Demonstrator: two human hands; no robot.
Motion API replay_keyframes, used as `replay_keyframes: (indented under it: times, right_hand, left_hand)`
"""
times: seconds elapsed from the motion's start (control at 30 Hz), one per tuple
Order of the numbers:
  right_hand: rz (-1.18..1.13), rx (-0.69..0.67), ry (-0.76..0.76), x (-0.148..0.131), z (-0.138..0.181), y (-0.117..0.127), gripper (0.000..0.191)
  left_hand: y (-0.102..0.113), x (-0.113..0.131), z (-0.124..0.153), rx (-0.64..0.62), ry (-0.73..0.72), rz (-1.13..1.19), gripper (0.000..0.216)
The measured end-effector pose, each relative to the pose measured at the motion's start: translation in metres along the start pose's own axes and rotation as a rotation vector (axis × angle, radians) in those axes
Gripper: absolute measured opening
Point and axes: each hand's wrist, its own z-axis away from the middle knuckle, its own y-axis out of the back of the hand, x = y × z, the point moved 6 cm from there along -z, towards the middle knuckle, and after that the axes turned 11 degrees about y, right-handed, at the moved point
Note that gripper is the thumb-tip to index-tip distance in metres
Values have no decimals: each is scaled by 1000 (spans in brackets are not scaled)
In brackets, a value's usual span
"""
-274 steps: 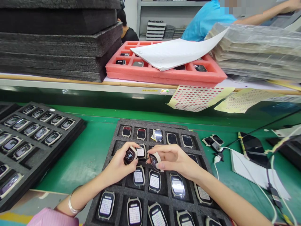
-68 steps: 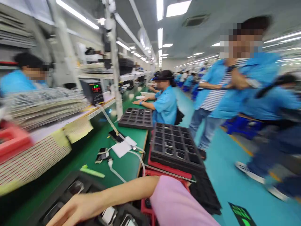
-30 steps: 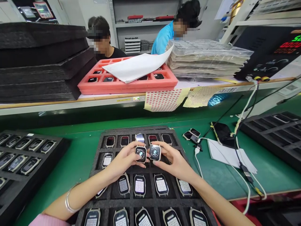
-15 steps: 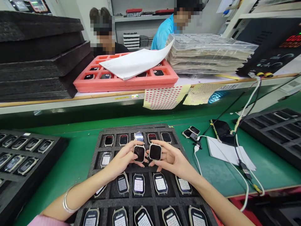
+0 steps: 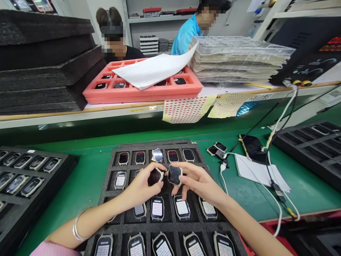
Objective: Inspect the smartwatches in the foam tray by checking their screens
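My left hand (image 5: 141, 186) is closed round a smartwatch body (image 5: 155, 176) with a dark screen. Right beside it, my right hand (image 5: 198, 183) pinches a second watch body (image 5: 174, 175), also dark. Both hands hover over the middle of a black foam tray (image 5: 110, 174) on the green bench. Its cells hold several watch bodies; those in the near rows (image 5: 157, 207) show lit white screens, while the far row (image 5: 140, 157) is dark or reddish.
Another black tray of watches (image 5: 23, 177) lies at the left, an emptier one (image 5: 311, 145) at the right. Loose watch bodies (image 5: 217, 148), a phone (image 5: 252, 144), paper and cables sit right of my tray. The shelf holds a red tray (image 5: 144, 92), foam stacks and plastic trays. Two people sit beyond it.
The screens of the two held watches went from lit to dark. Both hands have now tilted and lowered the watches slightly towards the tray.
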Motion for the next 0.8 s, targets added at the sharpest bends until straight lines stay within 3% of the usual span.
replay_keyframes:
  times: [0.13,0.33,0.8]
  right_hand:
    - [-11,-5,2,0,1,0,26]
    - [-43,26,-4,-3,0,-1,48]
    - [-39,41,-16,-2,2,-1,36]
  left_hand:
    - [0,3,3,11,-38,-63,34]
    - [0,-2,1,21,-28,-49,38]
    - [-2,2,4,-42,-39,-46,39]
